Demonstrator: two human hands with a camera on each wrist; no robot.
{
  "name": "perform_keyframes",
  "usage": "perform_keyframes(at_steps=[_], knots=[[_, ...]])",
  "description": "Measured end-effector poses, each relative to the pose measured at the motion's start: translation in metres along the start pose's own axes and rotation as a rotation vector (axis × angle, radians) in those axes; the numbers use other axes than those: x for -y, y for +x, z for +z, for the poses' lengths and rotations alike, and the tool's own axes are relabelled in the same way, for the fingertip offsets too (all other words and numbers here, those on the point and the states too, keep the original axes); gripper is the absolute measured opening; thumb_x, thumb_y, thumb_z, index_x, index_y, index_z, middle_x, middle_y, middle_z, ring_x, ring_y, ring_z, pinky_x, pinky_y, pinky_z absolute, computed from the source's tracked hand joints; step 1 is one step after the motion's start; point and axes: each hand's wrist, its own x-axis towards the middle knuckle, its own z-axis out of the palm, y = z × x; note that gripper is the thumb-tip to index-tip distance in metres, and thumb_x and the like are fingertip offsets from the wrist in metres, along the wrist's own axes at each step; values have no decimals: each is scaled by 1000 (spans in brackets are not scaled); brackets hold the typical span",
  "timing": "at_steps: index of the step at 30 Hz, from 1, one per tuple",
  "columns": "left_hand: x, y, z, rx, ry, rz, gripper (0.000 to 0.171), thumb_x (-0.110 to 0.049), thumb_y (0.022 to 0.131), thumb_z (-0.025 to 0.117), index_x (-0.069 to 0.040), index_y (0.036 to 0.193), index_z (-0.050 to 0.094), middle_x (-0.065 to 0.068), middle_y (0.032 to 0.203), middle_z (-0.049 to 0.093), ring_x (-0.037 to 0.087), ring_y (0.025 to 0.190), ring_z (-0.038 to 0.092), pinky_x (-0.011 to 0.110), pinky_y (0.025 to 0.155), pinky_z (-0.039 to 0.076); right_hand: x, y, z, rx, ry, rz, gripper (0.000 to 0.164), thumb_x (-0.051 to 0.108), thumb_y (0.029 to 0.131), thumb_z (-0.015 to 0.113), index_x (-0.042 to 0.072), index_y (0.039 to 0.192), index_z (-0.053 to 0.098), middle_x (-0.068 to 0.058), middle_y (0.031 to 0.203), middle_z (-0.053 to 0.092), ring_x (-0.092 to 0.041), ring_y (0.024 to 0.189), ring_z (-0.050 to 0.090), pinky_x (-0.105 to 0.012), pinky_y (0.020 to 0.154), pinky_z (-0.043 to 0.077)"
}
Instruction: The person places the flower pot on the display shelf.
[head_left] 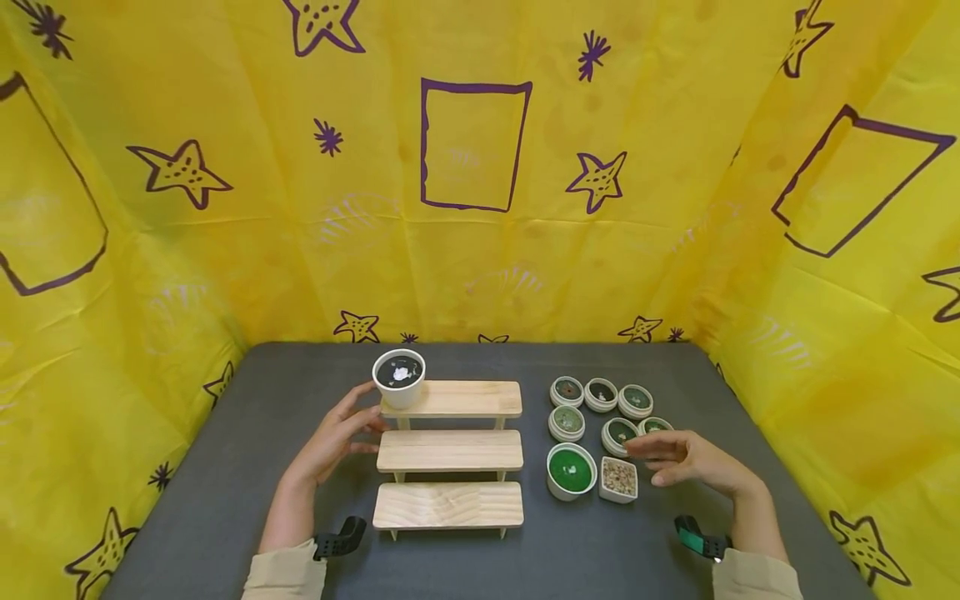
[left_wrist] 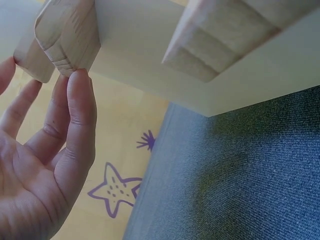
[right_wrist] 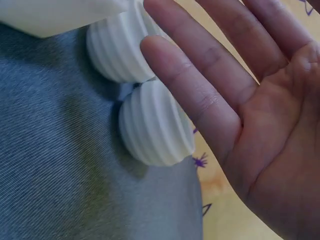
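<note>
My left hand (head_left: 333, 440) is at the left end of a three-step wooden stand (head_left: 450, 451), its fingertips right at the shelf ends. In the left wrist view, those fingers (left_wrist: 80, 107) reach the edge of a wooden shelf (left_wrist: 75, 42) without wrapping it. A white cup (head_left: 399, 398) with a dark filling and a white spot stands on the left of the top shelf. My right hand (head_left: 705, 463), fingers extended, is over a cluster of small pots, near a square dish of beige bits (head_left: 618, 480). In the right wrist view its fingers lie beside white ribbed pots (right_wrist: 155, 125).
A white bowl with a green filling (head_left: 570, 472) stands left of the square dish. Behind are several small white pots with dark or green fillings, among them a pale green one (head_left: 567, 423). Yellow patterned cloth (head_left: 480, 275) walls the grey table (head_left: 300, 375) at back and sides.
</note>
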Motion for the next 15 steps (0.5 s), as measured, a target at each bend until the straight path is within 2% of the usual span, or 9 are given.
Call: perform_keyframes(at_steps=[3, 6, 13, 15], knots=[[1, 0, 0, 1, 2, 2, 59, -26, 102, 52, -13, 152, 25, 1, 94, 68, 16, 91, 63, 39, 79, 57, -5, -1, 1, 28, 28, 12, 54, -11, 91, 57, -17, 141, 37, -11, 145, 56, -7, 131, 56, -21, 105, 48], [2, 0, 0, 0, 2, 2, 59, -26, 102, 52, -13, 152, 26, 1, 94, 68, 16, 91, 63, 39, 79, 56, -10, 0, 3, 37, 35, 24, 57, -10, 92, 57, -16, 143, 34, -16, 149, 51, -6, 133, 54, -20, 106, 46], [1, 0, 0, 5, -1, 6, 59, -27, 102, 53, -13, 152, 26, 3, 95, 68, 17, 92, 63, 39, 80, 56, -21, 4, 9, 53, 36, 28, 61, -9, 91, 58, -15, 146, 31, -8, 151, 50, -2, 133, 52, -17, 105, 45], [1, 0, 0, 3, -1, 6, 59, -27, 102, 53, -13, 152, 26, 3, 95, 68, 17, 92, 63, 39, 80, 56, -23, 5, 9, 50, 42, 44, 62, -8, 91, 59, -15, 146, 30, -3, 151, 51, -2, 132, 54, -17, 104, 45]])
